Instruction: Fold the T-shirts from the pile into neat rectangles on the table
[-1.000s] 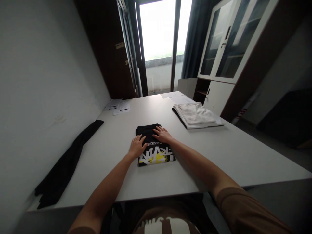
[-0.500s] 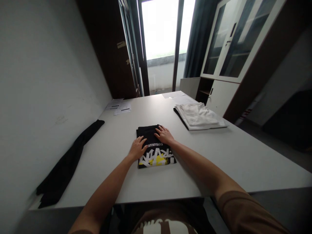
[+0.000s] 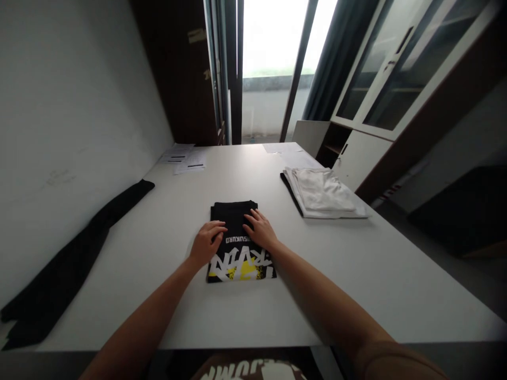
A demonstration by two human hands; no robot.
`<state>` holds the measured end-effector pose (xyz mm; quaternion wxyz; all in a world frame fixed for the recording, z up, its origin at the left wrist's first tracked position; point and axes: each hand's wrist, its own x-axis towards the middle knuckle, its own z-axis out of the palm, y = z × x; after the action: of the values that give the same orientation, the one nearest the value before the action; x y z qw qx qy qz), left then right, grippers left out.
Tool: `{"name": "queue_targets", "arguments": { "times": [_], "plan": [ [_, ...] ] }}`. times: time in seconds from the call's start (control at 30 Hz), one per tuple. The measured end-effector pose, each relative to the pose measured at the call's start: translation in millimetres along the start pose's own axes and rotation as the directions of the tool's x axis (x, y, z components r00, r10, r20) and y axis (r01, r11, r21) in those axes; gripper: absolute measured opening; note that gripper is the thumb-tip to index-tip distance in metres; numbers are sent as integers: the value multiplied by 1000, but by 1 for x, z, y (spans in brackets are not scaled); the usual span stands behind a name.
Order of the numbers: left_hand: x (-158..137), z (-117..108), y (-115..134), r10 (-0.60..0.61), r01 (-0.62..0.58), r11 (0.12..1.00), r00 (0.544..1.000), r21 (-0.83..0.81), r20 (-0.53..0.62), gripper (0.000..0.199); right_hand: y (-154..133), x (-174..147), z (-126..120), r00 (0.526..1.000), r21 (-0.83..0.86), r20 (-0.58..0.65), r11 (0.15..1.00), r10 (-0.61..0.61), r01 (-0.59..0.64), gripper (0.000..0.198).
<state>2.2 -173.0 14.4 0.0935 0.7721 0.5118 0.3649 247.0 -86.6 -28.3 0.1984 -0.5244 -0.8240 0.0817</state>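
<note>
A folded black T-shirt [image 3: 240,256] with white lettering and a yellow print lies on the white table [image 3: 285,311] in front of me. The lettering appears upside down from my side. My left hand [image 3: 206,243] rests along the shirt's left edge, with its fingers reaching onto the cloth. On the right edge lies my right hand [image 3: 259,229], its fingers stretched out and apart. Neither hand is closed on the fabric.
Folded white clothes [image 3: 325,192] lie to the right, with black cloth [image 3: 292,195] underneath. A long black garment [image 3: 79,258] stretches along the wall on the left. Paper sheets [image 3: 190,161] lie at the far left, and more paper [image 3: 295,155] at the far right.
The view has shifted and tilted a little. My right hand has slid slightly down along the shirt's right edge; the left hand stays at the left edge.
</note>
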Motion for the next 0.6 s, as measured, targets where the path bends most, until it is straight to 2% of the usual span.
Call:
{"name": "queue_targets", "arguments": {
  "times": [0.23, 0.4, 0.47, 0.53, 0.6],
  "plan": [
    [3, -7, -1, -27, 26, 999, 999, -25, -21, 25, -8, -1, -4, 1000, -4, 30, 1000, 3, -3, 54],
    [2, -6, -3, 23, -23, 1000, 1000, -6, -12, 25, -18, -9, -13, 998, -52, -38, 997, -51, 49, 49],
    [4, 1, -3, 60, -61, 998, 997, 17, 41, 24, -18, -13, -19, 985, -66, -57, 985, -165, 161, 45],
    [7, 11, -4, 103, -114, 991, 986, 74, 131, 26, -16, -17, -24, 958, -57, -24, 957, -287, 285, 45],
    [16, 23, -9, 100, -138, 980, 966, 145, 239, 37, -11, -21, -27, 943, -29, 35, 943, -332, 333, 48]
  ]
}}
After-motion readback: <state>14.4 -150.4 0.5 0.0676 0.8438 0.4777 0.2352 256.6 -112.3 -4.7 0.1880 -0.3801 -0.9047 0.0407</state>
